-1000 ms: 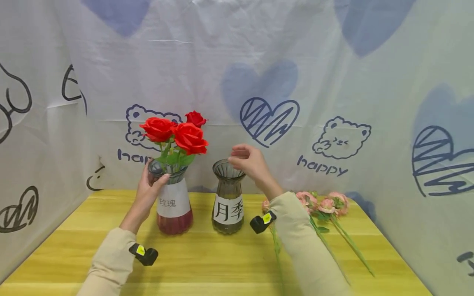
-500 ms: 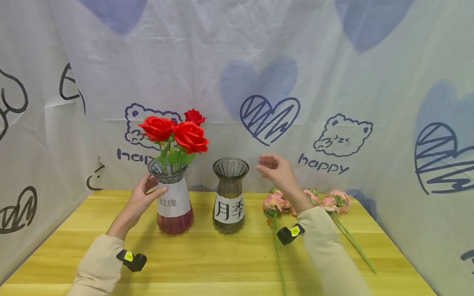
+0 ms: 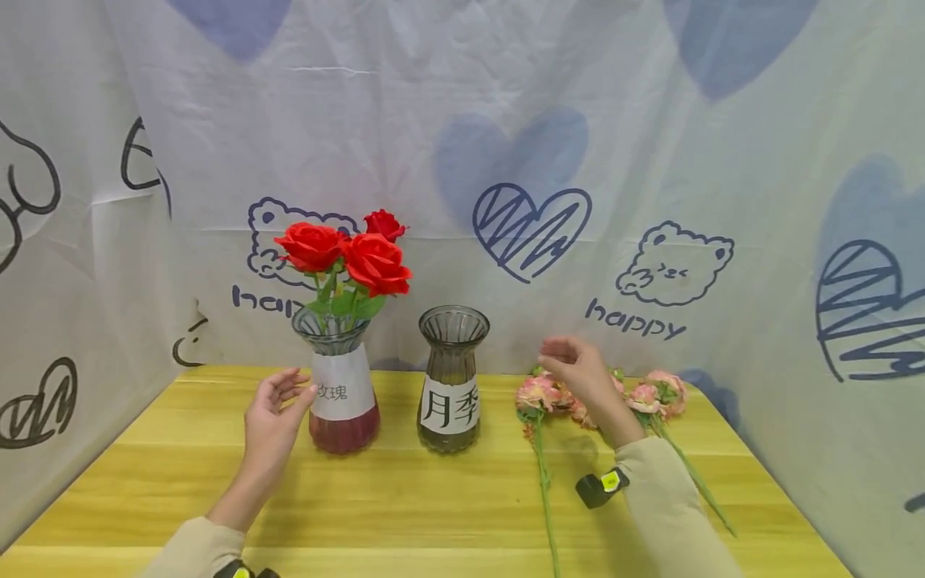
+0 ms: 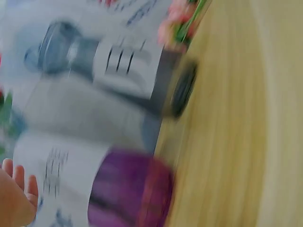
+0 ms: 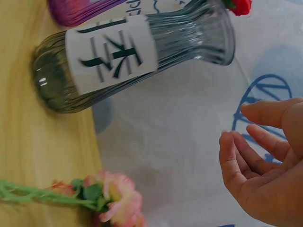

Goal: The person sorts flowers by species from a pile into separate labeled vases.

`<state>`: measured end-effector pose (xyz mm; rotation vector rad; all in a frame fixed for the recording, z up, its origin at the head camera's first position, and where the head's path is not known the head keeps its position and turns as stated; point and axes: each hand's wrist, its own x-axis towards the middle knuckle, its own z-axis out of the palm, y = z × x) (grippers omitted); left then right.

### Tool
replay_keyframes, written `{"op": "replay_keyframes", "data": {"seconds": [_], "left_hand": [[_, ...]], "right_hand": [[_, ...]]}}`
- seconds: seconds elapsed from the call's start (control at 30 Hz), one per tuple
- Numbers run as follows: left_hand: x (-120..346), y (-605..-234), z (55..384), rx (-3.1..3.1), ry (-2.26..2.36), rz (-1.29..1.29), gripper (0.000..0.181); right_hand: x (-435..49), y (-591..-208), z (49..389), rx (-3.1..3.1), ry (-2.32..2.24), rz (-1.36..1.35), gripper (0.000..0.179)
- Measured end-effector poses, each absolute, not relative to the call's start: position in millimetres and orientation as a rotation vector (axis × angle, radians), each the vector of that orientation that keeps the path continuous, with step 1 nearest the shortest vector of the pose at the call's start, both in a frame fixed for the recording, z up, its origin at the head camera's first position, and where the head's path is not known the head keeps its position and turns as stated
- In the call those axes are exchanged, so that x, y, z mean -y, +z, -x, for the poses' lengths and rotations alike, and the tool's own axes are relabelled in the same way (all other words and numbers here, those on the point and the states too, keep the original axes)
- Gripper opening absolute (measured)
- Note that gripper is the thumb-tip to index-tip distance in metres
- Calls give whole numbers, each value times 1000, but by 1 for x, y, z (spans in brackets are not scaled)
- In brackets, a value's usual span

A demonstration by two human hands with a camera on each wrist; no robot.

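While pink flowers [image 3: 537, 393] lie nearby, the right hand [image 3: 584, 377] hovers.

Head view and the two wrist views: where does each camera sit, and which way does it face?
Head: worn on the head, facing forward and down at the table; left grip, right grip and sleeves show.
Left wrist: worn on that wrist, its picture lying sideways, facing the rose vase and grey vase; part of the left grip shows, lower left.
Right wrist: worn on that wrist, also sideways, facing the grey vase and pink flowers; the right grip shows, lower right.
Shared: both wrist views include the grey vase.
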<state>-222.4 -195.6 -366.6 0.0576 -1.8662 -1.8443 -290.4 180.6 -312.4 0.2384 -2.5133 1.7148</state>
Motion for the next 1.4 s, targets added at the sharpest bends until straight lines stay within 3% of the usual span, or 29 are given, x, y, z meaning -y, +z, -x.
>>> {"op": "replay_keyframes", "data": {"seconds": [0.17,0.33,0.87,1.4], "left_hand": [[155,-363,215,1995,-1873,177,44],[124,-357,230,2140,-1912,312,60],[77,-335,291,2146,-2028,276,89],[69,-334,301,2122,-2024,288,85]], "right_hand": [[-189,-333,289,2551,1681,-223,35],[-193,-352,286,2575,1693,-194,34],[-207,-401,269,2673,1738,-142,33],[-211,-419,256,2882,1868,-78,45]]}}
